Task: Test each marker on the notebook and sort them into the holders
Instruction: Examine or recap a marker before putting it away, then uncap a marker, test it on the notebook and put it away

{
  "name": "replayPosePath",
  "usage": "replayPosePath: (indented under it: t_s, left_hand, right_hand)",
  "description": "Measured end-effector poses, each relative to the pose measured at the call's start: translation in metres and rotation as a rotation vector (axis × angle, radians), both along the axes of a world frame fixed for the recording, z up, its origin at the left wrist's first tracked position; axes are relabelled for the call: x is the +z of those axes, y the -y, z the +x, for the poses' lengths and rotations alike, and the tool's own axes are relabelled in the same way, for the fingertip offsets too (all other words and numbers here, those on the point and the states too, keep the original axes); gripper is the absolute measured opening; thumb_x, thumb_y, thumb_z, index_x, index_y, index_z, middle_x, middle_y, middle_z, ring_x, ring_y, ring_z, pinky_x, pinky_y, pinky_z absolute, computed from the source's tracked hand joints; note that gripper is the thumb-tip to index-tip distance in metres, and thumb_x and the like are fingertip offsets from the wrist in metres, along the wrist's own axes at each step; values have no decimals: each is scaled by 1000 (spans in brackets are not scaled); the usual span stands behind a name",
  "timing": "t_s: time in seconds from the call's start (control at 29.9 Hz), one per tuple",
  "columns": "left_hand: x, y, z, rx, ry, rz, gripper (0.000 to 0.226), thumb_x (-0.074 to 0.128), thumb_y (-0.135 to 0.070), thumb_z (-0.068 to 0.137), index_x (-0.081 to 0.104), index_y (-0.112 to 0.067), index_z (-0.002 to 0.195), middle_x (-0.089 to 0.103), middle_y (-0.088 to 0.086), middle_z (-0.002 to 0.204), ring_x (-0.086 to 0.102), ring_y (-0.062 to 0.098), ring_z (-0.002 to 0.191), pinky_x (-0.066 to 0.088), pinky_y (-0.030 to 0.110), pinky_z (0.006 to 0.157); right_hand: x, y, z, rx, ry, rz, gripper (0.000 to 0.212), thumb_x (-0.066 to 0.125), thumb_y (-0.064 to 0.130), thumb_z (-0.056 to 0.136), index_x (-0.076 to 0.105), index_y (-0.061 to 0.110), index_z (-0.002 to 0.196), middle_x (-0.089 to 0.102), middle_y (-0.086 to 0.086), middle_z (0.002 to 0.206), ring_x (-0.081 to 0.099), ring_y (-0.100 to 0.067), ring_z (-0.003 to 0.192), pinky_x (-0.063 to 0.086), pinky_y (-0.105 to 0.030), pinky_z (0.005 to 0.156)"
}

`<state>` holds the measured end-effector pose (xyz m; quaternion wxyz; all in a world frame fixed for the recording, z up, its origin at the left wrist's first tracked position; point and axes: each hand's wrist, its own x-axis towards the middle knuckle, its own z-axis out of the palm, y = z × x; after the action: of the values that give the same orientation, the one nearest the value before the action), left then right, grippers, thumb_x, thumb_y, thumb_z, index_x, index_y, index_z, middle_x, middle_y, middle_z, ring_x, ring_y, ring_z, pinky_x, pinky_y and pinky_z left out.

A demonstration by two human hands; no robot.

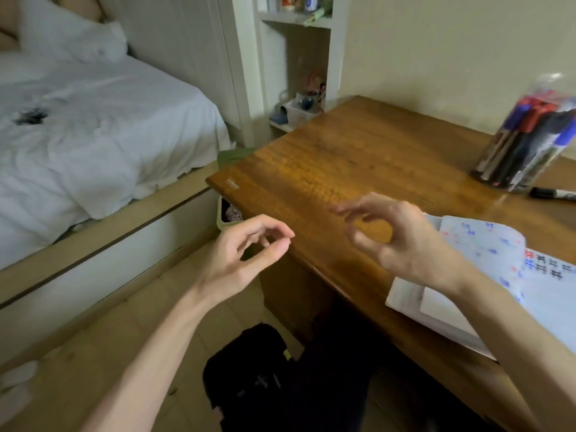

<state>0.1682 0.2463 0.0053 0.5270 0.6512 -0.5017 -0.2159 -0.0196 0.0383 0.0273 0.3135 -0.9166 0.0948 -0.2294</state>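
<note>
Head view, looking down: both hands are empty, fingers loosely curled. The left hand (249, 254) hangs off the edge of a wooden surface (327, 157); the right hand (396, 241) hovers above it. An open notebook (486, 254) at right already carries many small red, blue and black test marks, too blurred to read. A clear holder (526, 135) stands full of markers; one black marker (553, 193) lies loose just beside it, apparently unsorted. No brand legible.
</note>
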Motion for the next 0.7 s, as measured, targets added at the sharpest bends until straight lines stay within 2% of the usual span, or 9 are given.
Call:
replayPosePath:
  t_s: [0.07, 0.1, 0.2, 0.33, 0.47, 0.57, 0.64, 0.7]
  left_hand:
    - [3, 19, -8, -39, 16, -1, 11, 67, -19, 98, 72, -17, 108, 72, 1, 102, 65, 28, 99, 53, 45, 92]
    - [5, 30, -14, -63, 25, -8, 10, 67, -16, 99, 72, -17, 108, 72, 0, 102, 66, 27, 99, 53, 46, 91]
    - [14, 64, -35, -143, 46, -51, 12, 66, -14, 99, 71, -15, 109, 73, -5, 103, 67, 24, 103, 56, 38, 88]
    - [21, 114, -71, -223, 95, -94, 11, 66, -22, 99, 71, -20, 109, 72, -14, 106, 67, 17, 110, 58, 29, 91]
    - [30, 163, -112, -340, 95, -124, 13, 67, -27, 99, 69, -23, 111, 70, -19, 107, 66, 13, 110, 56, 23, 87]
    - [34, 201, -144, -391, 89, -137, 12, 68, -27, 99, 69, -25, 111, 70, -19, 106, 66, 8, 108, 56, 21, 86]
    - [36, 227, -164, -397, 83, -132, 12, 67, -25, 99, 68, -26, 112, 69, -18, 108, 65, 4, 107, 56, 21, 86]
    - [36, 253, -181, -409, 67, -99, 16, 66, -23, 100, 67, -25, 116, 69, -15, 111, 65, 1, 107, 56, 20, 88]
  right_hand:
    - [8, 11, -20, -84, 27, 4, 30, 71, 13, 98, 73, 26, 125, 73, 14, 119, 69, -7, 110, 57, -32, 97]
    - [13, 17, -32, -134, 33, 8, 29, 70, 14, 98, 74, 26, 124, 73, 15, 118, 70, -5, 109, 57, -30, 97]
    - [19, 35, -70, -289, 40, 15, 29, 69, 14, 96, 77, 27, 121, 75, 16, 116, 71, -3, 105, 57, -28, 97]
    - [9, 54, -126, -470, 33, 43, 27, 69, 20, 95, 76, 38, 114, 75, 19, 109, 72, -4, 100, 56, -28, 90]
    - [-10, 71, -177, -610, 55, 40, 27, 70, 10, 93, 79, 30, 110, 75, 21, 100, 73, -8, 93, 58, -29, 89]
    - [-25, 82, -206, -682, 58, 44, 39, 72, 4, 91, 75, 40, 106, 73, 26, 95, 71, -7, 92, 53, -18, 85]
    - [-36, 88, -221, -721, 61, 48, 34, 75, 5, 91, 77, 36, 106, 75, 19, 94, 71, -6, 91, 53, -16, 81]
    - [-44, 93, -229, -750, 70, 60, 25, 76, 8, 91, 79, 27, 107, 76, 11, 98, 72, -8, 91, 56, -24, 82]
